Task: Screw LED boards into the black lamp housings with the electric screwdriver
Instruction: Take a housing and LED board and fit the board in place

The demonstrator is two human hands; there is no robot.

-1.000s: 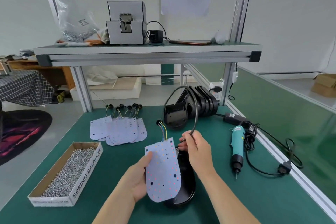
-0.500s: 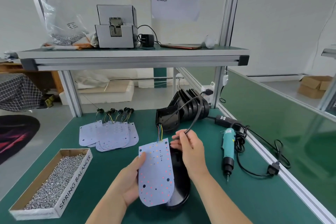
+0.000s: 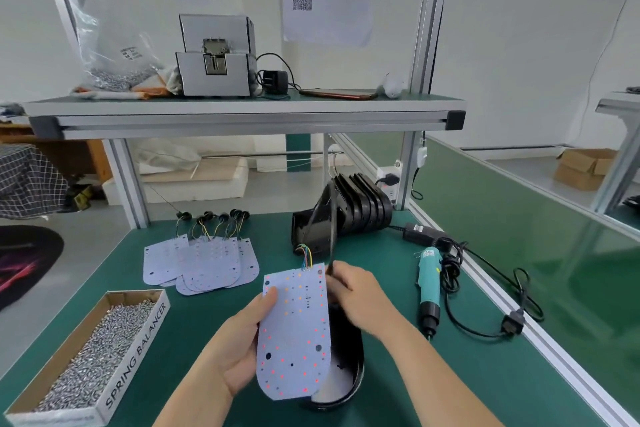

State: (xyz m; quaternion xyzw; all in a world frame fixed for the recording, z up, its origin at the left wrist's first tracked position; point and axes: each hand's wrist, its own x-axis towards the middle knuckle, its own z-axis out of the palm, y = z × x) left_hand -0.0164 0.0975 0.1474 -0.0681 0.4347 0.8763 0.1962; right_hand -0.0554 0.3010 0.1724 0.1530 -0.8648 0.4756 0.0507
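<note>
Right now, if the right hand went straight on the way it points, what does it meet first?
The right hand, pinching the cable, would likely meet the coloured wires of the board, then the housing stack; depth unclear.

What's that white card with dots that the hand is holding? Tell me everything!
It is an LED board: a thin, pale sheet, straight at the far end, rounded at the near end, dotted with red and orange lights and a few dark holes. Coloured wires leave its far edge. The left hand grips its left side, thumb on top, tilting it over an open black housing. The right hand beside it pinches a black cable.
</note>
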